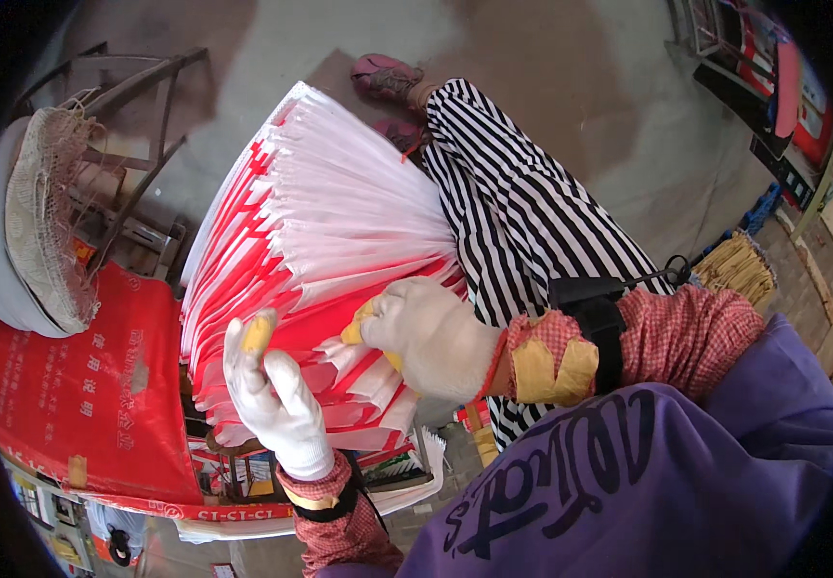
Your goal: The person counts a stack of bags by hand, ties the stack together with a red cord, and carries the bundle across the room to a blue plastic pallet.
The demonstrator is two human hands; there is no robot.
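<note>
A thick fanned stack of red and white woven sacks (359,207) lies in front of me, its many folded edges spread out toward the far side. My right hand (431,337), in a white glove with yellow-wrapped fingertips, is curled closed at the near part of the stack, gripping sack edges there. To its left, over the near left edge of the sacks, my left hand (282,400) is raised with thumb and fingers apart and nothing in it. That glove is white too, with yellow on one fingertip.
Red printed sheeting (79,385) covers the surface at left. Beyond it stands a metal frame (161,106), with a pale padded seat (46,222) trailing frayed threads. My striped trouser legs (522,183) extend beside the stack. A straw broom (739,265) is at right.
</note>
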